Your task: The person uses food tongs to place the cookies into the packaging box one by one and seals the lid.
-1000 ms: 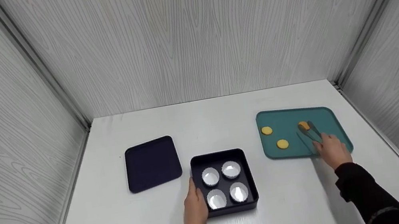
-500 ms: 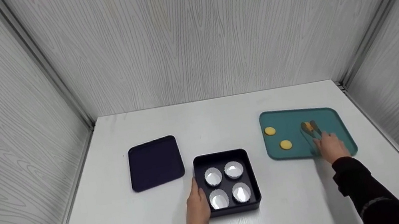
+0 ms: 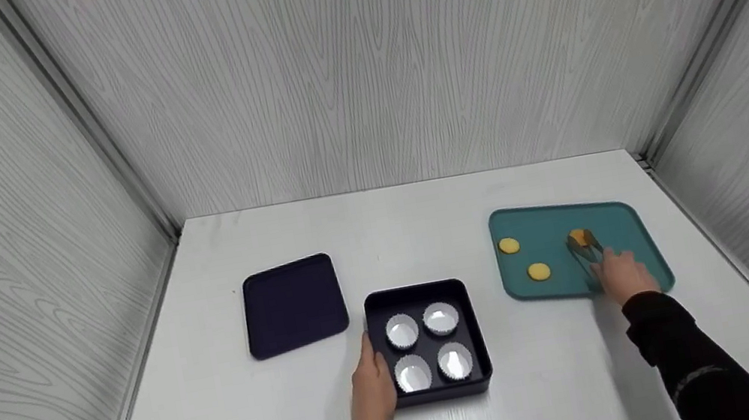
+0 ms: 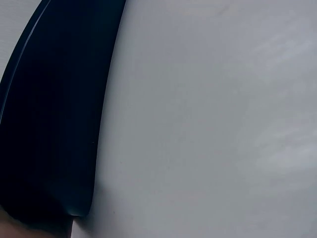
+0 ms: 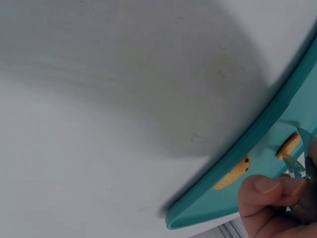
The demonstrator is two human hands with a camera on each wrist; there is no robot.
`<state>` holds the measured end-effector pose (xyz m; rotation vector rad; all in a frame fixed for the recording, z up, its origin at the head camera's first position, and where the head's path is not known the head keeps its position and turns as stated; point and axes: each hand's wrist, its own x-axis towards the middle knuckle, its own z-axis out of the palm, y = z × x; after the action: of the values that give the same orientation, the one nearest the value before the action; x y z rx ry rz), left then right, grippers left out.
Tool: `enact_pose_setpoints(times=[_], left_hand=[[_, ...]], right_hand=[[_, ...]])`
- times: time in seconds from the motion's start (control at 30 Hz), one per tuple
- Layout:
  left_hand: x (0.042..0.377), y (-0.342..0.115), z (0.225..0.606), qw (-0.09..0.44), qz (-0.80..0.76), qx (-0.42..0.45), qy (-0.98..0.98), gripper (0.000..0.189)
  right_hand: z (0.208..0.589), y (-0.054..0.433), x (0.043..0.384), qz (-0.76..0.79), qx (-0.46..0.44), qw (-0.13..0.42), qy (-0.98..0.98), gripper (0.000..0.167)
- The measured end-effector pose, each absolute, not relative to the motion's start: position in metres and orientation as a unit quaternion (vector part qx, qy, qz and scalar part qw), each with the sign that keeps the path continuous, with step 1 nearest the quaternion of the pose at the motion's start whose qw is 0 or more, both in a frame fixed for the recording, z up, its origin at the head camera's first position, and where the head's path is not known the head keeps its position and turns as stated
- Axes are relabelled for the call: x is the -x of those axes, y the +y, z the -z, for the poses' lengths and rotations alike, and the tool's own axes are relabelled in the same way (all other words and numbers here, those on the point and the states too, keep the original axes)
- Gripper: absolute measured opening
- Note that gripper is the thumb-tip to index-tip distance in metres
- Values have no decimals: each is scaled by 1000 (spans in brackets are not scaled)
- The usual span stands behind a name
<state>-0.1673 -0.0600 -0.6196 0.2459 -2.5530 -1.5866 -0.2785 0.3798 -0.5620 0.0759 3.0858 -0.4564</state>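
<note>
In the head view, my left hand (image 3: 372,390) lies with its fingers extended along the left wall of a dark square box (image 3: 438,392). Several white pleated paper cups (image 3: 413,373) sit in the box. My right hand (image 3: 624,276) grips a pair of tongs (image 5: 294,165), teal in the right wrist view, over a teal tray (image 3: 543,216). Between the tongs' tips is an orange cookie-like round (image 5: 289,145), tilted on its edge. Two yellow cookie-like rounds, one at the left edge (image 3: 508,245) and one nearer the front (image 3: 538,271), lie on the tray.
A dark square lid or shallow tray (image 3: 294,305) lies on the white table (image 3: 423,225), left of the box. Pale wood-grain panels (image 3: 351,69) rise at the back and both sides. In the left wrist view, the box's outer wall (image 4: 54,109) fills the left side.
The whole view has shifted slightly. The tongs have moved around the orange round, which turned on edge between their tips. My left hand keeps its place at the box.
</note>
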Motion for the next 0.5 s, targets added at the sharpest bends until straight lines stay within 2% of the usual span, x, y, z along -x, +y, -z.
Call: enact_pose_setpoints(times=[0.5], left_hand=[[167,-59,618,58,520,-88,-848,51]], right_hand=[[567,381,274,109,13,-27,994,29]])
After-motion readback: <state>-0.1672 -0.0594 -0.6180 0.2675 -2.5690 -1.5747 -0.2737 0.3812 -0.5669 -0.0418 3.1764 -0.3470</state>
